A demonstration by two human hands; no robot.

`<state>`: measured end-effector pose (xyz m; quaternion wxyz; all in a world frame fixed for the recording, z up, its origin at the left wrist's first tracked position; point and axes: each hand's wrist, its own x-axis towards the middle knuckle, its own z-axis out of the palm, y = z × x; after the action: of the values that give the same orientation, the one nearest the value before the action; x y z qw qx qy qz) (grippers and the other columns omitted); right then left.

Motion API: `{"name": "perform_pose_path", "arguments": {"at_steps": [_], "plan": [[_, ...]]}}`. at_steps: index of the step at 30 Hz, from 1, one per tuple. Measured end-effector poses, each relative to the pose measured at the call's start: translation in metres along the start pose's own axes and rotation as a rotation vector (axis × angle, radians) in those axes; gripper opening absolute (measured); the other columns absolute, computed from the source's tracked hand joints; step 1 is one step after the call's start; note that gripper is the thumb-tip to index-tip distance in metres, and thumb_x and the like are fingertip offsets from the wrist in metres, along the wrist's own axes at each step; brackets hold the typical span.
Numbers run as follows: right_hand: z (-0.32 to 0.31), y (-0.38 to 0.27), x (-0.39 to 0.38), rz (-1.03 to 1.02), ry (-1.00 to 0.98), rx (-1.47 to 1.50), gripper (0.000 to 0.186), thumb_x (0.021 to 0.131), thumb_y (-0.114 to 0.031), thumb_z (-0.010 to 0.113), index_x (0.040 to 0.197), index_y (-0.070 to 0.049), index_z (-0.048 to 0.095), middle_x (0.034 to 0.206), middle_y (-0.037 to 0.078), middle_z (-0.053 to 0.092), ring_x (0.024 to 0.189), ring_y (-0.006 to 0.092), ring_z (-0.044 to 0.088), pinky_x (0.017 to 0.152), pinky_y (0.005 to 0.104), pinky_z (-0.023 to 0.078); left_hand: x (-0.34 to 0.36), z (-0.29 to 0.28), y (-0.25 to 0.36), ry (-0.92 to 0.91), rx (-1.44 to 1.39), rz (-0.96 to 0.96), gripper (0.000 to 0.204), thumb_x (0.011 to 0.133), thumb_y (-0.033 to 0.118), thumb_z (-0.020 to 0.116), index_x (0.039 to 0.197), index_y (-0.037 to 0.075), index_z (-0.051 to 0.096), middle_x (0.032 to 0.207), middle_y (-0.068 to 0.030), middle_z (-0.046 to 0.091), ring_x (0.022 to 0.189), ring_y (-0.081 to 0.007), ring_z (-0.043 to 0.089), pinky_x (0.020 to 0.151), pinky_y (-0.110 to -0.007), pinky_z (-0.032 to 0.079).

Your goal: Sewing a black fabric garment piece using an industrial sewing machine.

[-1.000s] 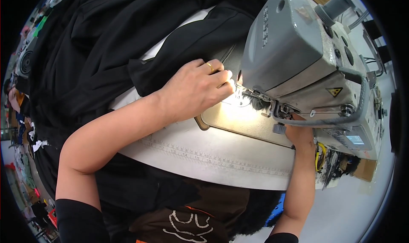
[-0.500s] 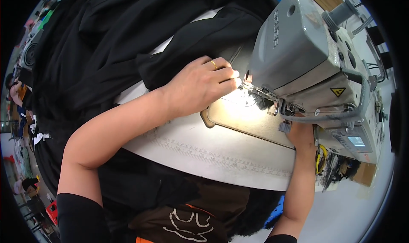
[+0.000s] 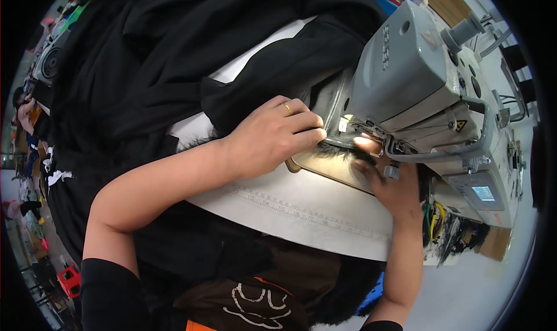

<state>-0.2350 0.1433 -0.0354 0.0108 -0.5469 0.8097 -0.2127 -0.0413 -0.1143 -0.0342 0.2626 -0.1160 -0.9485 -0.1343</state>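
Observation:
My left hand (image 3: pixel 282 135), with a ring on one finger, pinches the edge of a black garment (image 3: pixel 243 107) just left of the sewing machine's needle area. A folded, stitched stretch of its cloth lies by the presser foot (image 3: pixel 376 135), with black fur trim (image 3: pixel 336 150) along the near edge. My right hand (image 3: pixel 396 186) reaches in from the right beside the foot. Its thumb and a brightly lit finger are spread apart near the fur edge; its other fingers are hidden behind machine parts. The grey sewing machine head (image 3: pixel 400 64) stands over the cloth.
A pale worktable (image 3: pixel 290 215) with a printed ruler scale curves in front of me. A small control screen (image 3: pixel 483 193) glows at the right. Yellow-handled snips (image 3: pixel 436 219) sit beneath it. The garment's bulk covers the left side. A red stool (image 3: pixel 70 281) stands far left.
My right hand has come out from behind the machine parts to the near side of the foot. The cloth and its fur edge now lie across the plate, with my left hand slightly lower.

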Motion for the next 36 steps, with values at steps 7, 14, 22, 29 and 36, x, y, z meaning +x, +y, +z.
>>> {"name": "perform_pose_path", "arguments": {"at_steps": [7,14,22,29,36], "plan": [[0.006,0.02,-0.003,0.038,-0.152,0.036,0.054,0.081,0.014,0.065,0.122,-0.017,0.081,0.113,0.005,0.076,0.109,0.0217,0.072,0.1,0.0348,0.056,0.0,0.009,-0.005,0.018,0.036,-0.025,0.028,0.084,0.013,0.072,0.112,0.011,0.071,0.12,0.0005,0.071,0.114,-0.0218,0.065,0.092,-0.038,0.052],[0.001,0.025,0.004,0.008,-0.059,-0.006,0.016,0.095,-0.022,0.068,0.095,-0.008,0.075,0.091,0.013,0.075,0.087,0.0387,0.073,0.075,0.0494,0.059,0.021,0.004,-0.011,-0.107,0.183,0.018,0.022,0.084,0.011,0.071,0.106,0.012,0.068,0.115,0.0014,0.07,0.111,-0.0206,0.065,0.084,-0.037,0.052],[0.002,0.04,-0.001,0.009,-0.007,-0.025,0.02,0.096,-0.023,0.069,0.109,-0.012,0.079,0.094,0.014,0.077,0.087,0.0379,0.074,0.075,0.0458,0.06,0.02,0.007,-0.006,-0.073,0.199,0.036,0.02,0.084,0.012,0.072,0.103,0.011,0.066,0.109,0.0012,0.067,0.108,-0.0204,0.065,0.08,-0.036,0.053],[0.004,0.041,-0.002,-0.019,0.049,-0.065,0.017,0.095,-0.02,0.07,0.103,-0.009,0.08,0.092,0.014,0.077,0.085,0.0356,0.075,0.076,0.0428,0.06,0.022,0.012,-0.007,-0.064,0.225,0.031,0.019,0.084,0.012,0.072,0.102,0.012,0.066,0.109,0.0019,0.067,0.109,-0.0194,0.064,0.079,-0.035,0.052],[0.0,0.032,0.003,-0.093,0.118,-0.098,0.015,0.094,-0.017,0.07,0.099,-0.007,0.08,0.086,0.014,0.075,0.081,0.0344,0.074,0.074,0.043,0.059,0.026,0.008,-0.012,-0.071,0.228,0.024,0.019,0.084,0.011,0.073,0.101,0.012,0.067,0.11,0.0025,0.067,0.111,-0.019,0.063,0.079,-0.035,0.052]]}}
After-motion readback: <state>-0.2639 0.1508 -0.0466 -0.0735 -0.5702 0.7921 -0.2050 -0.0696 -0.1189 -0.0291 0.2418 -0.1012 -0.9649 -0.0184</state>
